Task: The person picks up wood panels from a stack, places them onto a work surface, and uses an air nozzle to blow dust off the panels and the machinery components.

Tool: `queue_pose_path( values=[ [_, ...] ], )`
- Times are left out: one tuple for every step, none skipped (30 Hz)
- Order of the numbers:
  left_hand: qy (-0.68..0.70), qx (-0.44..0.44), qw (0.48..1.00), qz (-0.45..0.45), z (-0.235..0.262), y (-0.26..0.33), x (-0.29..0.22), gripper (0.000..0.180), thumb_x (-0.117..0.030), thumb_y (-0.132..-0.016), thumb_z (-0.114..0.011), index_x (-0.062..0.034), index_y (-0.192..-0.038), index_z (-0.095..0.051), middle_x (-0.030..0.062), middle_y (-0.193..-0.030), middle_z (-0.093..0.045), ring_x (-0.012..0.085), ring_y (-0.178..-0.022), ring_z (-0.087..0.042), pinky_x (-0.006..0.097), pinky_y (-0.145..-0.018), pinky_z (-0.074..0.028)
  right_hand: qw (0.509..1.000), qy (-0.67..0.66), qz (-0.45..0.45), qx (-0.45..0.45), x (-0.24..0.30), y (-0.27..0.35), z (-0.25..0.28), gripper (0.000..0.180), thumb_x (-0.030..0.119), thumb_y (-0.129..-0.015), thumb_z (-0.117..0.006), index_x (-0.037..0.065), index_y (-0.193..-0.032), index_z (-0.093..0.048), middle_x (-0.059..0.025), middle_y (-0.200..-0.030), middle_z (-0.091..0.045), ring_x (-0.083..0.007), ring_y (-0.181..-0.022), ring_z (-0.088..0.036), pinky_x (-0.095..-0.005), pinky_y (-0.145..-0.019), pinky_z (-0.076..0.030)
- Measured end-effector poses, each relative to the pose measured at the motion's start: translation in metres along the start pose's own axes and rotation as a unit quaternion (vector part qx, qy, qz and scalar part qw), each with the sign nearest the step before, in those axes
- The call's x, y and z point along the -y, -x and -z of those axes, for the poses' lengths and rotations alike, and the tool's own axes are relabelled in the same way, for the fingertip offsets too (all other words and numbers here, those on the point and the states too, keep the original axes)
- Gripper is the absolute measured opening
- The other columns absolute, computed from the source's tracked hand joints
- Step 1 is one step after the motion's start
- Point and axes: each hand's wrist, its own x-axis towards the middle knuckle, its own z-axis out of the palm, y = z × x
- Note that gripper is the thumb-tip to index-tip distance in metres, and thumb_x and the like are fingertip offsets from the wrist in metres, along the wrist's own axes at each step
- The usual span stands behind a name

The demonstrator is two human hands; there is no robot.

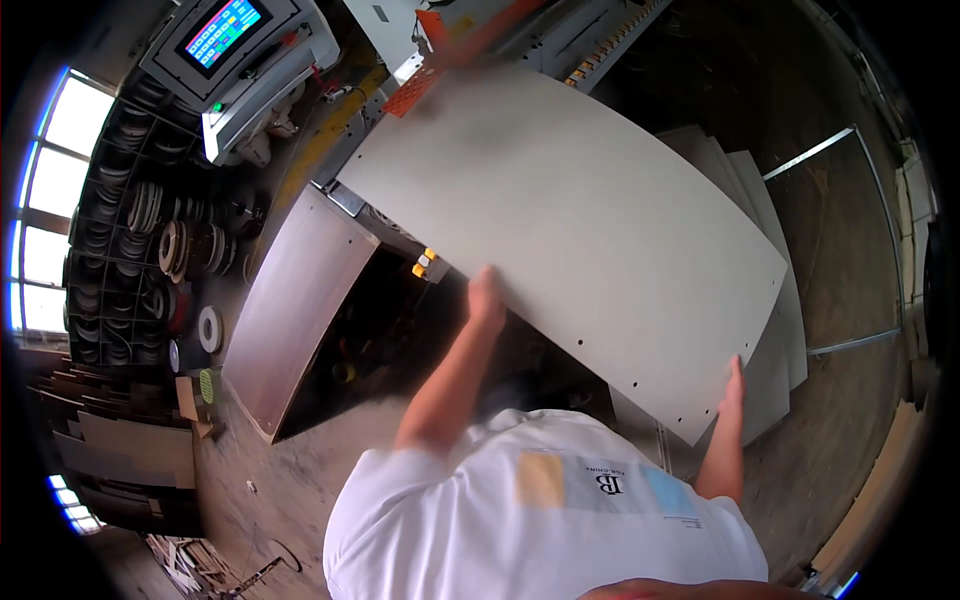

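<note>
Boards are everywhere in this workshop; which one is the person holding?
The big pale grey board, with the left hand and right hand on its near edge. The brown board and the pale stacked sheets beneath lie untouched.

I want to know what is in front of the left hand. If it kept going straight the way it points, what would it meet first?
The left hand already rests on the near edge of the large pale board. Pushing straight on, it would probably just slide over the bare board surface toward the machine, though depth is unclear.
</note>
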Motion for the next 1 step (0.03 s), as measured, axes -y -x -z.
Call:
queue_pose_path(
  values=[
    [-0.056,0.033,0.997,0.035,-0.0057,0.0063,-0.0126,0.056,-0.042,-0.102,-0.063,-0.0081,-0.143,-0.046,0.0088,-0.139,-0.058,0.0302,-0.124,-0.058,0.049,-0.102,-0.051,1.000,-0.012,-0.001,0.023,0.0007,-0.0079,0.0066,0.074,0.056,-0.097,-0.064,0.002,-0.146,-0.053,-0.0164,-0.142,-0.059,-0.0311,-0.125,-0.061,-0.0476,-0.106,-0.051]
  ],
)
